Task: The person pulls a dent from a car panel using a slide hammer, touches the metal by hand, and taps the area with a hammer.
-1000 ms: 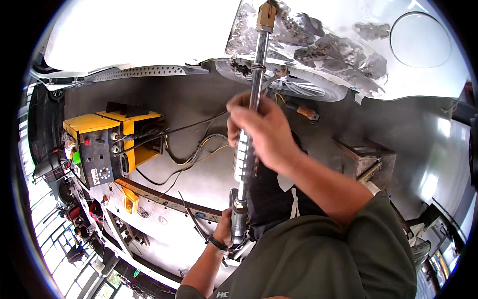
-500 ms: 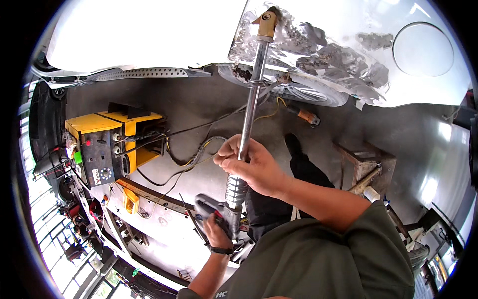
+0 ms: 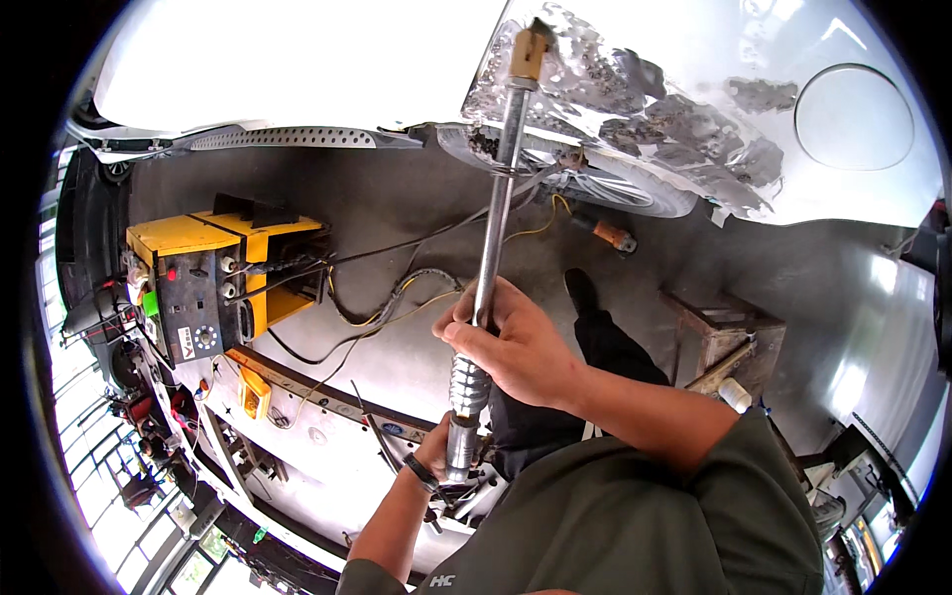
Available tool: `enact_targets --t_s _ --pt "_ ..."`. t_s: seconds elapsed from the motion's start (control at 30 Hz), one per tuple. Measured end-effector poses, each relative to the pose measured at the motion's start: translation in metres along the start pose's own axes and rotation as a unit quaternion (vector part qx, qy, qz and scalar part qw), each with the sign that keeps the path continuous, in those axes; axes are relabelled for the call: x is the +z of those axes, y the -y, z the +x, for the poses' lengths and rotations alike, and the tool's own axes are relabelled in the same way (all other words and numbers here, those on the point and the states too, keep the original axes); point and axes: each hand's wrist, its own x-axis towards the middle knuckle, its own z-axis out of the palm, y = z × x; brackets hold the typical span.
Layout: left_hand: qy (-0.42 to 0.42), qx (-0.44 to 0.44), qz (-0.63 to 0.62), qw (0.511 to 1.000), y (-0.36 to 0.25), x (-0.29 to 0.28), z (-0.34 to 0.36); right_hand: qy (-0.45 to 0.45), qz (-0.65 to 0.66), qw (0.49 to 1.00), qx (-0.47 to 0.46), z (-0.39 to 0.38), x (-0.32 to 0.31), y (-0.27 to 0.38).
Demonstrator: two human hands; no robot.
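Note:
A long chrome dent puller [image 3: 499, 213] runs up the middle of the view. Its brass-coloured head [image 3: 529, 55] lies over the damaged bare-metal patch [image 3: 684, 134] of a white car panel; whether the tip touches is unclear. My right hand [image 3: 521, 342] is closed around the rod, just above a ribbed metal weight [image 3: 469, 387]. Lower down, my left hand [image 3: 433, 451], with a dark wristband, is against the puller's bottom end. Its fingers curl behind the metal and are partly hidden.
A yellow welding machine [image 3: 188, 288] stands at left, its black cables [image 3: 397, 253] trailing toward the car. An orange-bodied power tool [image 3: 613, 236] lies on the floor by the wheel [image 3: 635, 188]. To the right is a worn stool-like stand [image 3: 729, 332]. A white panel [image 3: 317, 436] lies lower left.
My left hand has shifted up against the puller's bottom end, and the blurred dark part beside it is out of sight. My right hand keeps its grip on the rod.

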Motion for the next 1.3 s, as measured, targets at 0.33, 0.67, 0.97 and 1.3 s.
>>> enact_targets --t_s 0.33,0.67,0.97,1.3 --pt "-0.066 0.025 0.019 0.997 0.003 0.013 -0.008 0.014 0.032 0.999 0.001 0.002 0.001 0.001" --pt "-0.007 0.030 0.029 0.999 -0.007 0.033 -0.037 -0.010 0.115 0.993 -0.023 0.007 0.013 0.001" --pt "-0.053 0.074 0.067 0.994 0.005 0.028 -0.047 -0.010 0.171 0.982 -0.073 0.060 -0.012 0.060" --pt "-0.150 0.037 -0.013 0.988 0.087 -0.059 -0.072 0.011 0.191 0.979 0.073 -0.035 0.065 -0.075"
